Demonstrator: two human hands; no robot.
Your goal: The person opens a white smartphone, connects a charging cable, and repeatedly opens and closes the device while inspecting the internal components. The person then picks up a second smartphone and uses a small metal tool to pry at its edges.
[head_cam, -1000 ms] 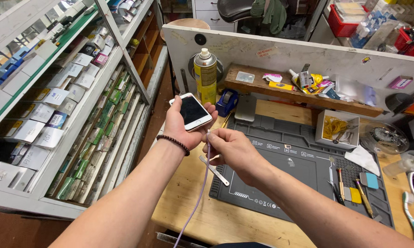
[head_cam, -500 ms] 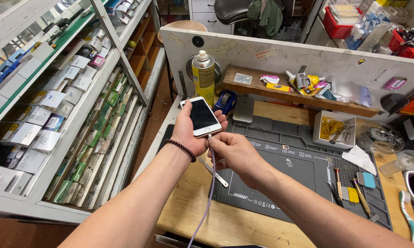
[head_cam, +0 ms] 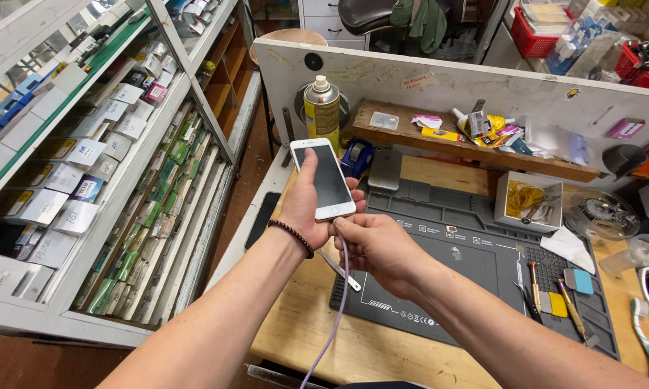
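Note:
My left hand (head_cam: 304, 209) holds a white smartphone (head_cam: 326, 175) with a dark screen, raised above the wooden bench, thumb along its left edge. A beaded bracelet (head_cam: 293, 236) circles that wrist. My right hand (head_cam: 379, 247) pinches the plug end of a pale lilac cable (head_cam: 336, 310) right at the phone's bottom edge. The cable hangs down past the bench's front edge. Whether the plug is seated in the phone is hidden by my fingers.
A dark grey work mat (head_cam: 468, 266) covers the bench, with tools (head_cam: 548, 295) at its right. A yellow spray can (head_cam: 321, 112) stands behind the phone. A wooden shelf (head_cam: 454, 144) holds small items. A glass display case (head_cam: 115, 166) of boxes is at left.
The phone has turned more upright in my left hand and come closer. My right hand has moved the cable end up to the phone's bottom edge.

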